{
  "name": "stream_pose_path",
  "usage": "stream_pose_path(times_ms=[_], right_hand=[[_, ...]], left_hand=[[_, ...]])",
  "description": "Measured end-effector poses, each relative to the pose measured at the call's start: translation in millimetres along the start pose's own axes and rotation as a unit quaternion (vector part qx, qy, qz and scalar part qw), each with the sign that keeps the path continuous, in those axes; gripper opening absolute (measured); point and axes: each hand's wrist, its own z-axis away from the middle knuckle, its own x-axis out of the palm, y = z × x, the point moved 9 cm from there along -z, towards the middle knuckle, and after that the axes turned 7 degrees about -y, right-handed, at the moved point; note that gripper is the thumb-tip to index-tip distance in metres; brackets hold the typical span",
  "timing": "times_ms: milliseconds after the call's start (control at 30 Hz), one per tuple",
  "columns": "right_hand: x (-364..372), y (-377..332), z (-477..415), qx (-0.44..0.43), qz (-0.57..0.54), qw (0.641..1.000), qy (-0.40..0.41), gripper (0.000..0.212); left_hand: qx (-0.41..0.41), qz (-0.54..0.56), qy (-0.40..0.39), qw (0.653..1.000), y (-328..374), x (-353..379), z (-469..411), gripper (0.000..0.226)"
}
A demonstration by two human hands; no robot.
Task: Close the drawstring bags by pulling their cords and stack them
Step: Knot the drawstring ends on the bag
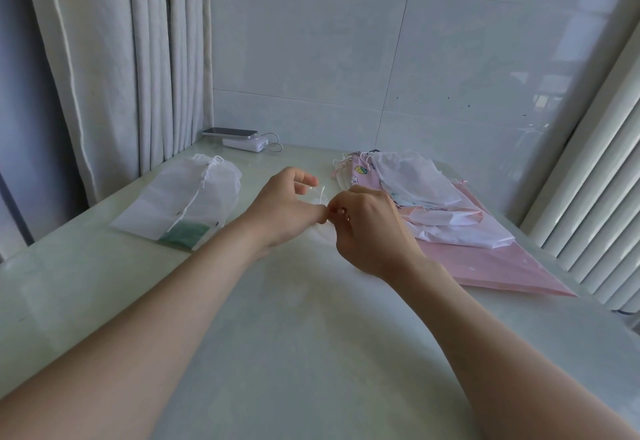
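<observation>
Item 1: sheer bag (311, 301), flat on the pale surface (69, 301), mouth at 12 o'clock, pinched by 2 hands.
Left hand (282, 207) and right hand (372, 232) meet at the mouth, fingers narrow, pinching it; a white cord (322, 194) loops up just behind. Whether each pinch holds cord or cloth is hidden. The bag's outline barely reads against the surface. At 10 o'clock of the hands: 1 closed white bag (187, 194) with green contents. At 2 o'clock: heap of white and pink bags (433, 190), count unclear.
</observation>
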Motion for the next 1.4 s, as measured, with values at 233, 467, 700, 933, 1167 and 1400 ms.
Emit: stream_pose_path(times_ms=[233, 467, 700, 933, 1167, 1400], right_hand=[[-1, 22, 2, 0.101, -0.146, 0.984, -0.001, 0.008], [-7, 29, 2, 0.116, -0.174, 0.978, 0.017, 0.009], [19, 43, 9, 0.183, -0.431, 0.883, -0.041, 0.01], [40, 43, 11, 0.215, -0.587, 0.776, -0.085, 0.015], [43, 49, 12, 0.229, -0.599, 0.763, -0.081, 0.026], [40, 55, 13, 0.239, -0.585, 0.773, -0.061, 0.024]], left_hand=[[0.118, -0.124, 0.032, 0.985, 23, -3, 6, 0.036], [0.165, -0.111, 0.094, 0.976, 34, -9, 15, 0.016], [0.196, -0.124, 0.091, 0.968, 31, -14, 11, 0.035], [0.171, -0.07, 0.089, 0.979, 20, -14, 6, 0.019], [0.172, -0.043, 0.036, 0.984, 22, -6, 9, 0.014], [0.213, -0.077, 0.039, 0.973, 27, -4, 8, 0.017]])
